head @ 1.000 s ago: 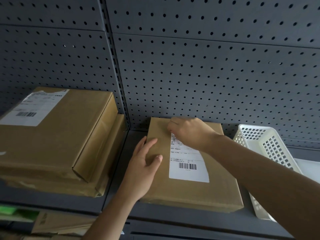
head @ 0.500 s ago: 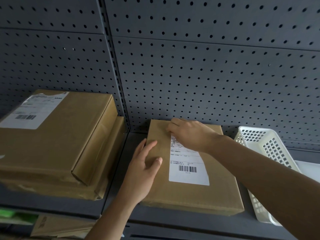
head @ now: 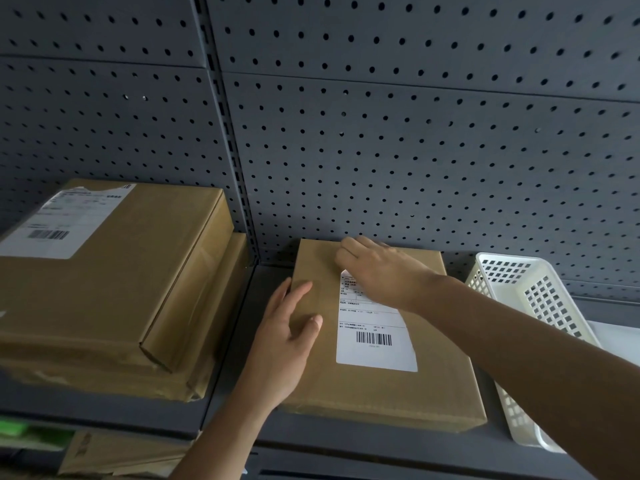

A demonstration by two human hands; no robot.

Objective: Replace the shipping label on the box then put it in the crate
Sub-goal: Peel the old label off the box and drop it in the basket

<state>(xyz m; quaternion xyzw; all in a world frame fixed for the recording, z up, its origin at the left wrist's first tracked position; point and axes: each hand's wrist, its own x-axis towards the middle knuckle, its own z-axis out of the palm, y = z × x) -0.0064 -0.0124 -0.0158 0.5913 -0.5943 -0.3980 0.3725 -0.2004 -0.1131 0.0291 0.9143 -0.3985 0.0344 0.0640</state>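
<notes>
A flat brown cardboard box [head: 433, 386] lies on the grey shelf, in the middle. A white shipping label [head: 375, 344] with a barcode is stuck on its top. My left hand [head: 287, 348] grips the box's left edge, thumb on top and fingers down the side. My right hand [head: 377, 271] reaches in from the right and covers the label's top edge, fingers curled down at its top left corner, which looks slightly lifted. The white perforated plastic crate [head: 540, 306] stands just right of the box and looks empty in the part I see.
Two larger brown boxes [head: 114, 289] are stacked at the left of the shelf, the upper one with a torn label. A grey pegboard wall [head: 381, 150] closes the back. Folded cardboard [head: 114, 455] lies on the shelf below.
Both hands stay where they were on the box; the right fingers shifted slightly at the label's top corner. My view dropped a little.
</notes>
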